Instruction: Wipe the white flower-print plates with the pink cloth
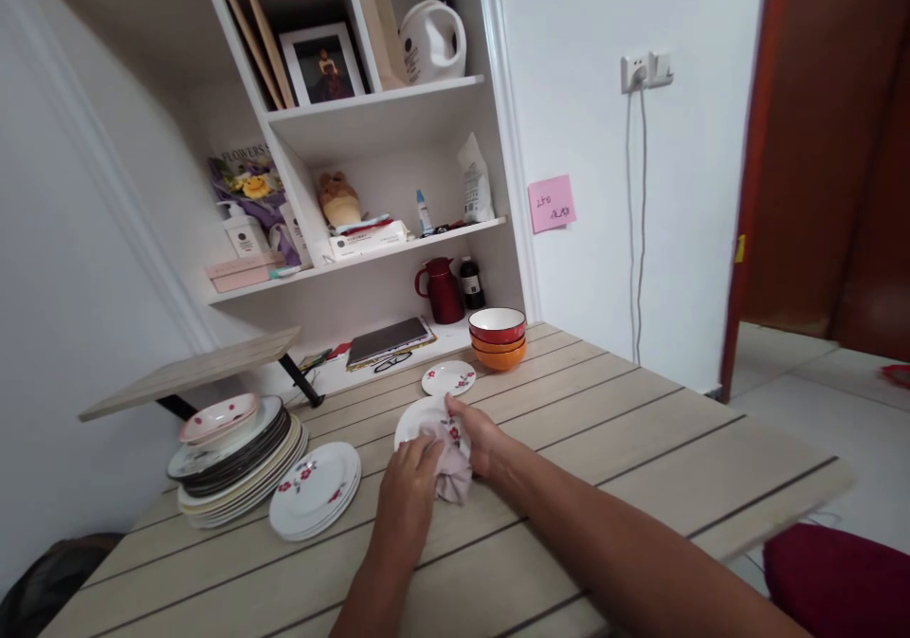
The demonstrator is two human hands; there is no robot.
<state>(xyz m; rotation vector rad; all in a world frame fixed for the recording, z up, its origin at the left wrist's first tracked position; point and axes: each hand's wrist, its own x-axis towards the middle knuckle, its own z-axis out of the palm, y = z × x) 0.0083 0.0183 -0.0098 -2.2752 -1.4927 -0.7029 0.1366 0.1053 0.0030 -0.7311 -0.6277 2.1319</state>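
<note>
Two bare hands are shown at one round white ceramic plate with red flowers (pixel 412 420), positioned near the middle of a pale wooden table with dark plank lines (pixel 604 429). The plate's right rim is grasped by the right hand (pixel 484 437), with the thumb laid along the edge; the fingers beneath are hidden. A crumpled pale pink cloth (pixel 455 475) is gripped by the left hand (pixel 409 482) and held against the near part of the plate's face. The plate thus lies to the left of the right-hand grip and just beyond the left hand's fingers. No long axis is offered by its round shape. Whether the underside is touching the table cannot be told. A neat stack of white floral plates (pixel 315 491) is set to the left, apart from both hands, with the left hand nearer to it. Just beyond the held plate, a smaller white floral plate (pixel 447 378) is laid flat, closer to the right hand, beside a stack of red and orange bowls (pixel 499 339).
</note>
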